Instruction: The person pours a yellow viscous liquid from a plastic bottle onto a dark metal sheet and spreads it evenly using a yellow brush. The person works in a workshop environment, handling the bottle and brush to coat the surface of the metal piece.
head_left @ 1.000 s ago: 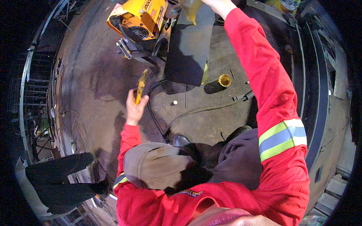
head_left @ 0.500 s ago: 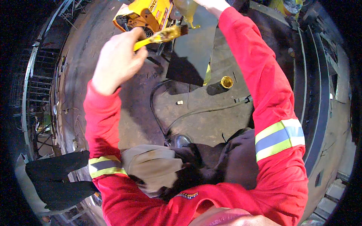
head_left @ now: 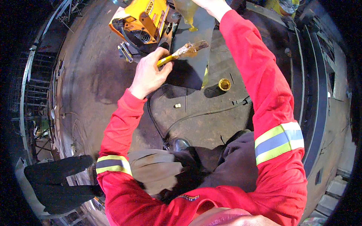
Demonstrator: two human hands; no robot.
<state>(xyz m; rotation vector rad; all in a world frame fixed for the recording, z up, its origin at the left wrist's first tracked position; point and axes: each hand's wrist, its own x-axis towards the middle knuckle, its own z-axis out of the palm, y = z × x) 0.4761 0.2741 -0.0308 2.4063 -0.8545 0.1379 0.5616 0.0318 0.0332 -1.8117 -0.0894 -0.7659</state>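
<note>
My left hand grips the yellow handle of a paintbrush, whose worn bristles point right over a dark metal plate. At the top edge my right hand holds a yellowish container tilted over the plate; a yellowish blob of liquid sits on the plate below it. Both arms wear red sleeves with reflective bands.
A yellow-orange machine stands just left of the plate. A small yellow cap lies on the stained floor to the right, with a black cable running across. A grey glove rests on my lap. Metal rails curve at both sides.
My left hand has risen from low on the floor up to the plate, carrying the brush, and now holds it over the plate's middle. The right hand stays at the top.
</note>
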